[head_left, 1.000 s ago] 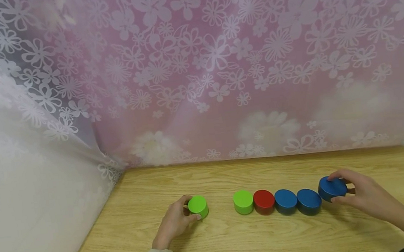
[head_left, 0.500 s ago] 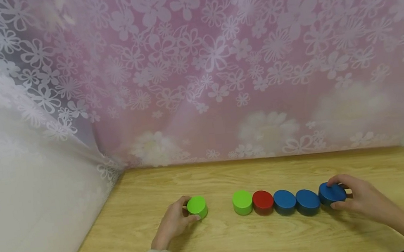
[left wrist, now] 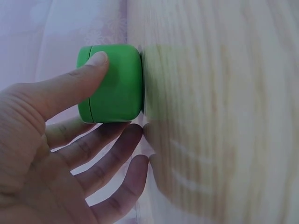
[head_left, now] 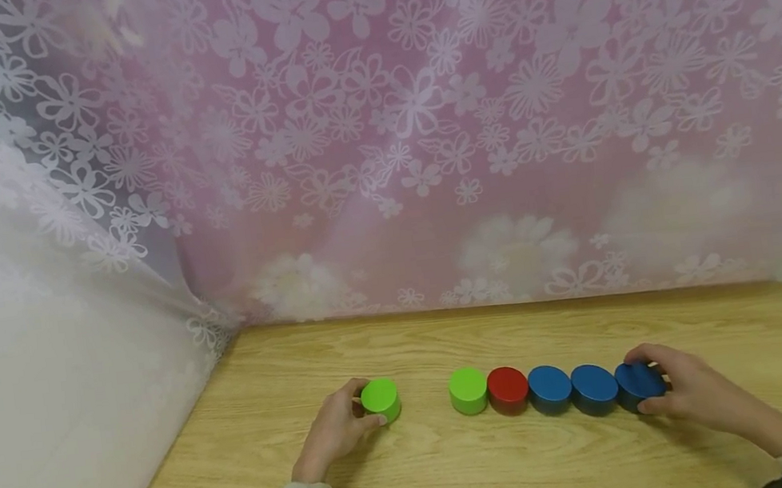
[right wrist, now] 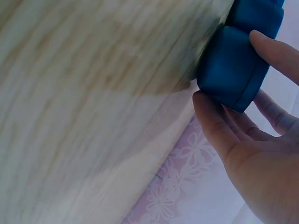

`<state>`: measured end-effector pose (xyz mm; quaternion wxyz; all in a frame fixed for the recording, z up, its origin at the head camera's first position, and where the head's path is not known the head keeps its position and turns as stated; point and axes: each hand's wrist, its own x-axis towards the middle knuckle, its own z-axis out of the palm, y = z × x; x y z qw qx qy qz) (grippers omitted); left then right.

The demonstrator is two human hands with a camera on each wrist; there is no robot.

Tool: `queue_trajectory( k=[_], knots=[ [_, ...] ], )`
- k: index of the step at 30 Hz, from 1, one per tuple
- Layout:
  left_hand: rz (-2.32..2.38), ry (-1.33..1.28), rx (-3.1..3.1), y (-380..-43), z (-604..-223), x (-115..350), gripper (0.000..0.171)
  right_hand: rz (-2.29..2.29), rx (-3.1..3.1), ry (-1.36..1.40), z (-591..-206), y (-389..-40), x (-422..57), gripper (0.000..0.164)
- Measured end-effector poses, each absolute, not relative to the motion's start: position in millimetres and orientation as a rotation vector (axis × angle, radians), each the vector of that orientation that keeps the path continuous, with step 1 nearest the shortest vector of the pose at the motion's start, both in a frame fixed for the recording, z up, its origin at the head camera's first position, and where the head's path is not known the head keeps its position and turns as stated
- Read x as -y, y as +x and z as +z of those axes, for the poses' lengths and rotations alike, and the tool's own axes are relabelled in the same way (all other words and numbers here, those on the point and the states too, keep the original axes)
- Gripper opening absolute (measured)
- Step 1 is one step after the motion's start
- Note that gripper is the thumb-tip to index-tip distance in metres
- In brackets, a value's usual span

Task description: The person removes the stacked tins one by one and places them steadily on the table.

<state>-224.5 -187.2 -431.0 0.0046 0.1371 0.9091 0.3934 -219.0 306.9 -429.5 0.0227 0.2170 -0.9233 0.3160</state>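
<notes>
My left hand [head_left: 335, 427] holds a bright green round lidded box [head_left: 381, 400] between thumb and fingers, at the left end of the table. Its base meets the wood in the left wrist view, where a thin lid seam shows on the green side [left wrist: 119, 84]. At the other end, my right hand [head_left: 693, 387] grips a blue round box [head_left: 640, 381] by its sides. That box stands against another blue box [head_left: 594, 389]. Leftward the row goes on with a third blue box [head_left: 550, 389], a red box [head_left: 507, 390] and a second green box [head_left: 468, 390], side by side.
A gap of bare wood lies between the held green box and the row. The wood-grain table [head_left: 417, 474] ends at a pink flowered curtain [head_left: 381, 156] behind. A white sheet [head_left: 49, 355] hangs along the left side.
My right hand has brought its blue box down and slightly left, into line with the row and against its neighbour. The left hand and the green box have stayed put.
</notes>
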Motion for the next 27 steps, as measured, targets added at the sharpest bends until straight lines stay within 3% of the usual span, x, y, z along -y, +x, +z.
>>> queue_trajectory(
  k=[11,27],
  knots=[
    [1.229,0.421,-2.836,-224,-428,186,0.057,1.021,2.912,0.68,-421,-220,-308,0.072],
    [1.218,0.528,-2.774,-231,-422,160,0.062,1.088,2.82,0.643,-406,-222,-314,0.062]
  ],
)
